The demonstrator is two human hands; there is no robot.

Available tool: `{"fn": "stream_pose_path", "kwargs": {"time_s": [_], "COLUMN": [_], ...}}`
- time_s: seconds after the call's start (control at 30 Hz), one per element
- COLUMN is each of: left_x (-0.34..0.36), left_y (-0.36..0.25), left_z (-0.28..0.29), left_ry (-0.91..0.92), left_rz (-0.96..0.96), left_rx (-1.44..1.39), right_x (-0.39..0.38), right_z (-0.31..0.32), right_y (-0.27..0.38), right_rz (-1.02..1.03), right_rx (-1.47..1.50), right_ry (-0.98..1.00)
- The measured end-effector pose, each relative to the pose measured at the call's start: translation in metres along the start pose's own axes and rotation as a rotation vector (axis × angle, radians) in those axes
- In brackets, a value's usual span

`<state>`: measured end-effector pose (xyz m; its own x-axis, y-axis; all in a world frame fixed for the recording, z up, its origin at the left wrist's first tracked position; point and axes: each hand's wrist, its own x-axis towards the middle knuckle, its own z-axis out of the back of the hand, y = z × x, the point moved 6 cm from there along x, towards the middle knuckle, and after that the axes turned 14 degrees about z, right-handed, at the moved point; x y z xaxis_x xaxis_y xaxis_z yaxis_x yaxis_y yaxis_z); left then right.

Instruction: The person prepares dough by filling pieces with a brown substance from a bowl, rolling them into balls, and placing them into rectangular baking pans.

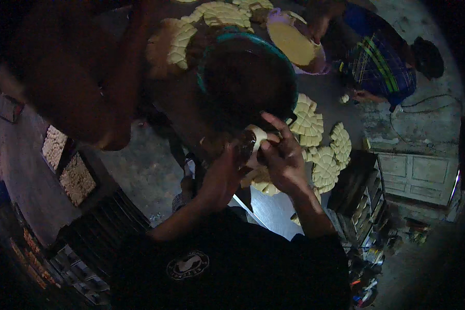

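Both hands meet in a narrow grip on a small pale dough piece [260,135], raised above the worktop [276,209] close to its near edge. Right hand [284,161]: thumb pressed to the dough's right side, index finger extended past it. Left hand [223,178]: supports from the left; its fingertips lie in shadow, so exact contact cannot be read. Dough sits between the two sets of fingers, bent around the right side of a dark, glossy lump [248,145]; whether the lump is fully seated in the dough is unclear.

Directly beyond the hands: large teal basin [285,50] on the worktop, interior too dark to identify. Right of it, toward the worktop's right edge: flat dough rounds [325,169] scored into wedges, near one another. More scored dough [225,14] toward the far side. Purple basin [324,66] beside the teal one, holding a yellow mass [292,41]; another person's hand [319,30] at its rim.

Co-worker in patterned blue clothing [382,67] past the right edge. Second person [82,72] to the left, mostly shadow. Off the worktop, left: two trays of small pale pieces [77,178]. Right: dark rack [364,199] before a pale panelled door [418,173].
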<state>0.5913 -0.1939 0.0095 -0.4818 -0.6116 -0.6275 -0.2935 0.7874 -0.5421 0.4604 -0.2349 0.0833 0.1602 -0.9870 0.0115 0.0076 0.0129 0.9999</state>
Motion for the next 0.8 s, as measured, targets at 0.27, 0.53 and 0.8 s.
{"fn": "stream_pose_path", "kwargs": {"time_s": [0.27, 0.53, 0.8], "left_x": [-0.051, -0.085, -0.108], "left_y": [0.038, 0.131, 0.177], "left_z": [-0.088, -0.158, -0.21], "left_ry": [0.257, 0.39, 0.542], "left_rz": [-0.261, -0.268, -0.174], "left_rx": [-0.103, 0.089, 0.05], "right_x": [-0.125, -0.27, -0.363], "right_z": [0.047, 0.093, 0.095], "right_y": [0.045, 0.08, 0.111], "right_rz": [0.345, 0.647, 0.801], "right_rx": [0.13, -0.53, -1.059], "right_ry": [0.027, -0.25, -0.069]}}
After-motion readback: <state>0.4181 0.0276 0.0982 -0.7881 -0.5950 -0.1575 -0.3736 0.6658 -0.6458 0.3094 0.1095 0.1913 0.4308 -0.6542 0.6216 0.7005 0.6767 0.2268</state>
